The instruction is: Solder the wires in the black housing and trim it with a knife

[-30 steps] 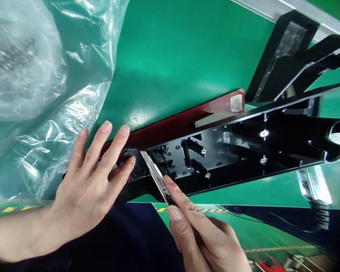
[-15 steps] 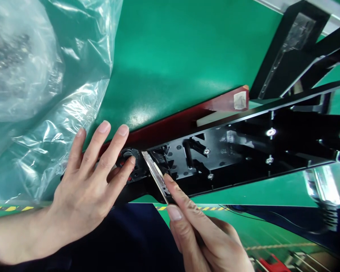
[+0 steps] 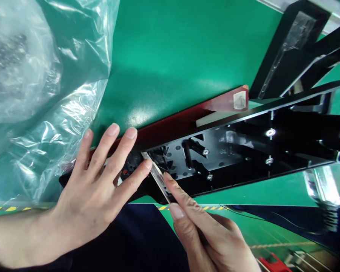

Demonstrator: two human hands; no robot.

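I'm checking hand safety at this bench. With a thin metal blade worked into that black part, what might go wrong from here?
1. The left hand has a fingertip touching the metal blade; a slip might cut it.
2. The right hand pinches the blade low, so its tip may skid across the black plastic housing and scratch it.

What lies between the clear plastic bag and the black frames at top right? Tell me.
Head view: bare green table between the plastic bag and the black frames.
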